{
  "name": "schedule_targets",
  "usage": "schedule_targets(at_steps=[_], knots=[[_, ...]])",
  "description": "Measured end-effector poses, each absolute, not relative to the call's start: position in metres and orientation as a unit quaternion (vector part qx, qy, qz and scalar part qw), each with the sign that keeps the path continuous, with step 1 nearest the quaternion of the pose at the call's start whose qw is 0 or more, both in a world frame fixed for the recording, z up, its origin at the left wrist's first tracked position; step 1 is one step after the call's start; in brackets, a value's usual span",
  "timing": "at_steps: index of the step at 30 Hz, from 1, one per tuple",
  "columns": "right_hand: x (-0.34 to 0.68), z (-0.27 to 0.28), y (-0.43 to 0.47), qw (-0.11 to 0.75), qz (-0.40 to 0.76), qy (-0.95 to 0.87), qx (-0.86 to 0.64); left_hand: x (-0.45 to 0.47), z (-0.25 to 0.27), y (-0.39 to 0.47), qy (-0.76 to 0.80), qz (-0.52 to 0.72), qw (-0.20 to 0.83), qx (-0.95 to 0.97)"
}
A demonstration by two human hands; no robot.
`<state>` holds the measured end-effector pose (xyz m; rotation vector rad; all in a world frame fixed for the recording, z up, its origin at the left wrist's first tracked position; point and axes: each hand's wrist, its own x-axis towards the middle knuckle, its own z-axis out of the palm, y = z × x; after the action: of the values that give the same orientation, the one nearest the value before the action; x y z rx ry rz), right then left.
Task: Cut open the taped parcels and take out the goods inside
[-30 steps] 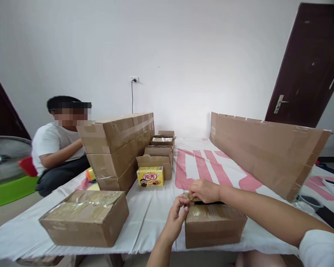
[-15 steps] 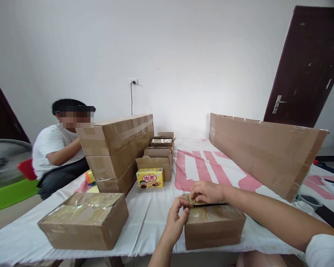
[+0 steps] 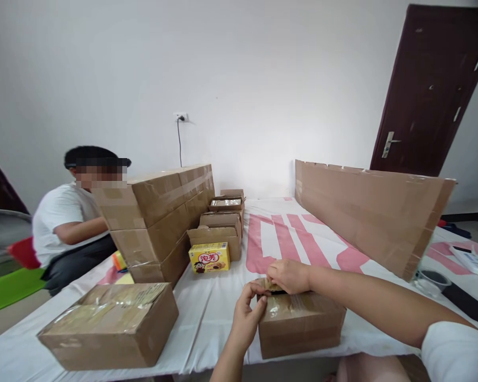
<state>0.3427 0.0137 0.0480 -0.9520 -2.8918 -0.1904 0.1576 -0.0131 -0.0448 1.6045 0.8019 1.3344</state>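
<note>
A brown cardboard box (image 3: 300, 326) stands at the table's front edge, its top flap slightly raised along a dark gap. My left hand (image 3: 247, 313) grips the box's near left corner, thumb on the side and fingers bent over the top edge. My right hand (image 3: 289, 276) is closed on the box flap (image 3: 269, 286) at the top left, its fingertips partly hidden behind the knuckles. To the left, a taped cardboard box (image 3: 111, 323) lies on the cloth. A yellow snack box (image 3: 209, 258) stands farther back, against an open carton (image 3: 233, 241).
Stacked cartons (image 3: 155, 217) form a wall at the left, with a person (image 3: 69, 223) seated behind it. A long cardboard panel (image 3: 370, 212) stands at the right. Beside it lie a clear tape roll (image 3: 432, 281) and a dark flat object (image 3: 470, 302).
My right hand has shifted slightly left along the flap, and its fingers have curled in tighter. The left hand keeps its place at the box corner. The view has turned a little right.
</note>
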Motion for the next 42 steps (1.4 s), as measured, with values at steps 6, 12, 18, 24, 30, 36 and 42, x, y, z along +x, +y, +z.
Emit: schedule_targets(at_steps=[6, 12, 18, 24, 30, 36, 42], knots=[[0.337, 0.038, -0.007, 0.088, -0.064, -0.927, -0.359, 0.154, -0.011, -0.022, 0.434, 0.524, 0.177, 0.711], [0.346, 0.037, -0.022, 0.156, -0.015, -0.875, -0.457, 0.173, 0.027, -0.019, 0.459, 0.244, 0.011, 0.854], [0.365, 0.028, -0.033, 0.173, 0.033, -0.818, -0.547, 0.190, 0.032, -0.013, 0.450, 0.182, -0.042, 0.873], [0.363, 0.031, -0.039, 0.152, 0.067, -0.811, -0.561, 0.201, 0.032, -0.007, 0.438, 0.125, -0.055, 0.889], [0.362, 0.034, -0.040, 0.153, 0.078, -0.806, -0.566, 0.203, 0.029, -0.007, 0.495, 0.135, -0.059, 0.856], [0.363, 0.034, -0.040, 0.156, 0.083, -0.804, -0.568, 0.201, 0.032, -0.004, 0.546, 0.163, -0.017, 0.822], [0.363, 0.036, -0.044, 0.154, 0.082, -0.803, -0.569, 0.188, 0.038, 0.014, 0.584, 0.175, 0.069, 0.790]])
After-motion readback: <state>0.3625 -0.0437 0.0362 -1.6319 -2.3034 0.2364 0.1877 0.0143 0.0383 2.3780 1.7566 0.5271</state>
